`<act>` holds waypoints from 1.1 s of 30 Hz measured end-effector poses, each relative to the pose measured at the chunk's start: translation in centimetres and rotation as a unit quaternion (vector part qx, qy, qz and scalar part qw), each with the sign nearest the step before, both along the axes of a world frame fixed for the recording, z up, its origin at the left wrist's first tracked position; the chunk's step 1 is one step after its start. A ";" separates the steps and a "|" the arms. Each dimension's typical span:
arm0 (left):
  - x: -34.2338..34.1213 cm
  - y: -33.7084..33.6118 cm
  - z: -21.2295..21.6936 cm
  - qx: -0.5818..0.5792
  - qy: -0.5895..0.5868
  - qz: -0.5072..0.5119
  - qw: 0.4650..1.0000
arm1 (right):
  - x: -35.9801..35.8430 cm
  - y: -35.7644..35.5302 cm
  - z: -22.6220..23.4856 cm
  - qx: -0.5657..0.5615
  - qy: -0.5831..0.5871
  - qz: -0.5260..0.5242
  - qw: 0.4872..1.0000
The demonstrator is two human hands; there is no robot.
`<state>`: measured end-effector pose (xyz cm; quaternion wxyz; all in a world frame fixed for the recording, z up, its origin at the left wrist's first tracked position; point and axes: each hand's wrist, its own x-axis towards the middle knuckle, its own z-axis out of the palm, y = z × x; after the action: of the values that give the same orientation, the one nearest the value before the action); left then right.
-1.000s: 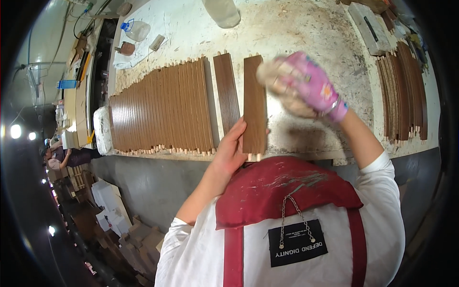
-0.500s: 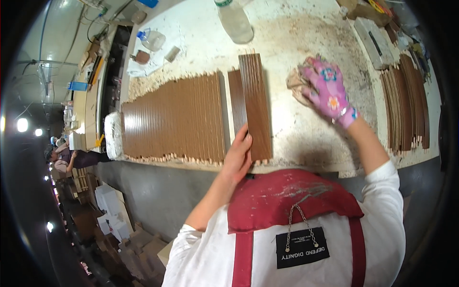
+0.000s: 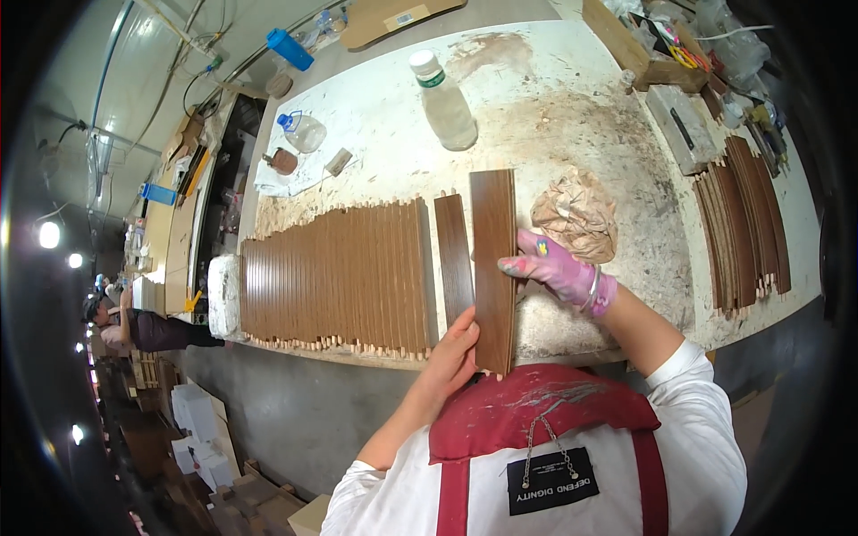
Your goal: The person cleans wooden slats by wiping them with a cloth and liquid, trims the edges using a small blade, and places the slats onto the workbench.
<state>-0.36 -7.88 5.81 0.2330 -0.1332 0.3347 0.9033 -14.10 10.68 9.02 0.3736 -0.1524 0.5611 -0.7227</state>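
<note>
Here our bare left hand point(image 3: 454, 355) grips the dark wood slat point(image 3: 493, 268) at its near end above the tabletop point(image 3: 554, 107); our gloved right hand point(image 3: 559, 270) pinches its edge. We should keep it level.

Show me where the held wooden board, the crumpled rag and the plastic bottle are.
wooden board point(image 3: 493, 241), head view, upper middle of its face.
crumpled rag point(image 3: 574, 214), head view, centre of the wad.
plastic bottle point(image 3: 447, 107), head view, middle of its body.

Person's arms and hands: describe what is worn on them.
The right hand wears a pink glove with a small floral print and a thin bangle at the wrist. The left hand is ungloved. Both arms come out of short white sleeves, above a red apron with straps.
</note>
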 end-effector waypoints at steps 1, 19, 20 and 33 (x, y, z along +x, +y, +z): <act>0.0 -0.2 0.1 0.079 -0.008 -0.016 0.997 | -0.2 -0.2 0.9 -0.109 -0.077 0.018 0.991; -10.6 -10.4 3.4 -0.255 0.002 -0.095 0.962 | -2.4 -3.6 -4.0 -0.107 -0.336 -0.356 0.865; -11.7 -11.9 3.4 -0.309 0.016 -0.063 0.949 | -2.5 -3.9 -3.6 -0.130 -0.331 -0.399 0.845; -31.1 -28.6 -1.8 -0.786 0.274 0.136 0.537 | -3.0 -4.8 -3.4 -0.204 -0.313 -0.557 0.741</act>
<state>-31.49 -36.49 4.05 -0.1942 -0.0523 0.9354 0.2908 -17.10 5.91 5.63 0.0187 0.3498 0.2366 -0.9063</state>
